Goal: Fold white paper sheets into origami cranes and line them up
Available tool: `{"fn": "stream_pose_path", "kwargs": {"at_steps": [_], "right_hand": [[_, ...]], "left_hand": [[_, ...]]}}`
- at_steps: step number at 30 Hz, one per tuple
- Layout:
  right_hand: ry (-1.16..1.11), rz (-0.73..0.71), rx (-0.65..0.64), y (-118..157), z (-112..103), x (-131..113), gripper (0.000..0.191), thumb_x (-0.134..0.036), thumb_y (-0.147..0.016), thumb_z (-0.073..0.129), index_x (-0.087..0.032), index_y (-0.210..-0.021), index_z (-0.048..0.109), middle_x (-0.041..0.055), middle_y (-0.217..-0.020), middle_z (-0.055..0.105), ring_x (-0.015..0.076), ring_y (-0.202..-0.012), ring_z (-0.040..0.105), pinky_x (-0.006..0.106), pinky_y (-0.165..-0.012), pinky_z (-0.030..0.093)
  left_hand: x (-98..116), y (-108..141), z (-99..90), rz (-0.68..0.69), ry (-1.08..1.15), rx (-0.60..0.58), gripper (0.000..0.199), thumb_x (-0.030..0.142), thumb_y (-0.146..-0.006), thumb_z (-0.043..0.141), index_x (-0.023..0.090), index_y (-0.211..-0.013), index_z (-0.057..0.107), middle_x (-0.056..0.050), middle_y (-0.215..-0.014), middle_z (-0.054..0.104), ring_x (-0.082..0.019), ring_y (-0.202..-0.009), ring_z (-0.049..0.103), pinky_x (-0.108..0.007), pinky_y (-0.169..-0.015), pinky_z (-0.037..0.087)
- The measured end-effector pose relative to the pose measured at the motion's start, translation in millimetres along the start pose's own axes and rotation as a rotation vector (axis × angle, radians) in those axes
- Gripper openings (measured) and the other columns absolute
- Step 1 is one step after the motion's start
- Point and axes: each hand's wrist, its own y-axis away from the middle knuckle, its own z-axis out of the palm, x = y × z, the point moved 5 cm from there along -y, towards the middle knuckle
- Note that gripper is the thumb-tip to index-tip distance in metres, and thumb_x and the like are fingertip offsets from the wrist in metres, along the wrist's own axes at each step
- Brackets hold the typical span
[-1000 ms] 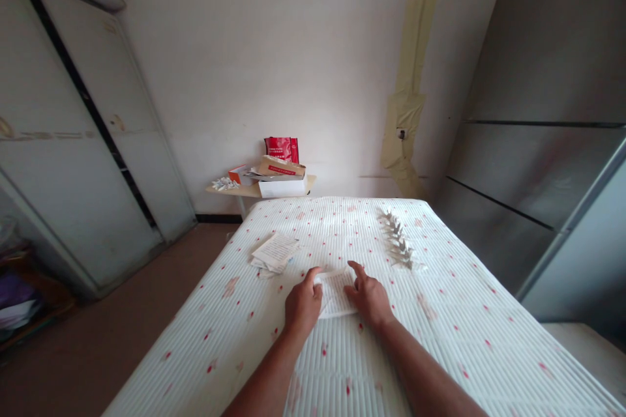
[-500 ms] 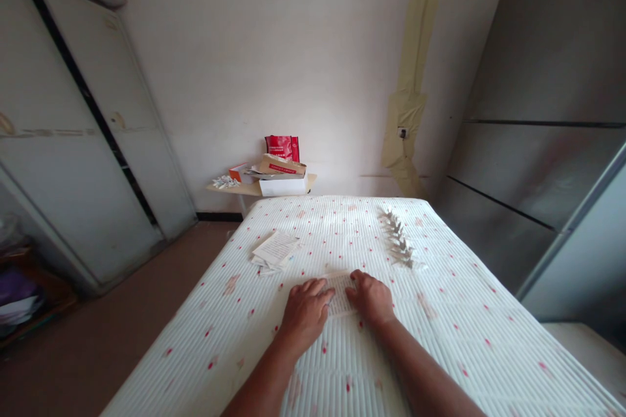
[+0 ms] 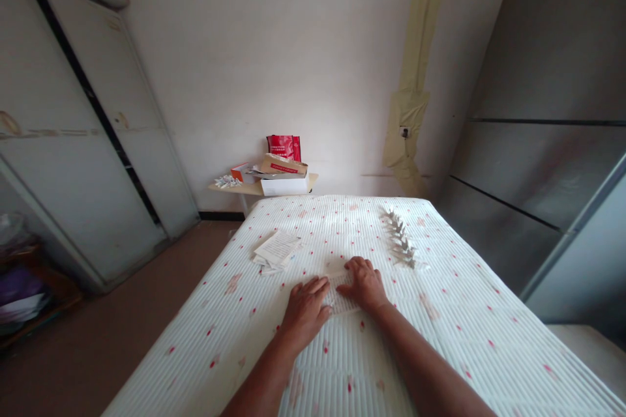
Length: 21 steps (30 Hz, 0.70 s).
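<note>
A small sheet of printed paper (image 3: 338, 300) lies on the bed's quilted white cover (image 3: 235, 352) between my hands. Across its left side rests my left hand (image 3: 306, 309), fingers stretched out and the thumb near the lower edge. My right hand (image 3: 366, 285) is on the sheet's upper right part, its bent fingers at the far edge and its thumb apart from them on the print. Those fingers hide the sheet's far right corner. Farther left is a loose stack of printed paper sheets (image 3: 278, 247). A row of several folded paper shapes (image 3: 402, 241) stands at the right.
Beyond the bed, a small table (image 3: 249, 189) holds a white box (image 3: 284, 186), a red bag (image 3: 284, 147) and a pile of white pieces (image 3: 227, 181). Pale cabinets (image 3: 122, 91) stand left, a grey wardrobe (image 3: 533, 156) right. Tape (image 3: 413, 71) runs down the wall.
My right hand has moved slightly away from me and to the left, its thumb now farther over the sheet. My left hand has barely shifted.
</note>
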Motion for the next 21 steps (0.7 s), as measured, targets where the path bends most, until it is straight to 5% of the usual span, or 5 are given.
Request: {"fn": "stream_pose_path", "kwargs": {"at_steps": [15,21], "right_hand": [[0.015,0.128,0.162,-20.9,-5.6,29.4,0.015,-0.021,-0.075,0.052,-0.018,-0.087,0.060,0.0062,-0.093,0.059,0.0197,-0.092,0.051,0.026,-0.071,0.039],[-0.316,-0.285,0.080,-5.7,-6.9,20.3,0.034,-0.006,-0.070,0.047,-0.020,-0.097,0.063,0.0050,-0.110,0.060,0.0174,-0.105,0.051,0.030,-0.092,0.038]], "left_hand": [[5.3,4.2,-4.5,0.063,-0.020,-0.019,0.044,0.015,-0.082,0.045,0.039,-0.118,0.051,0.000,-0.137,0.042,-0.023,-0.127,0.033,-0.051,-0.102,0.022],[3.1,3.9,-4.6,0.066,0.006,-0.033,0.046,0.016,-0.080,0.046,0.041,-0.119,0.050,0.000,-0.137,0.042,-0.022,-0.127,0.033,-0.051,-0.102,0.020]]}}
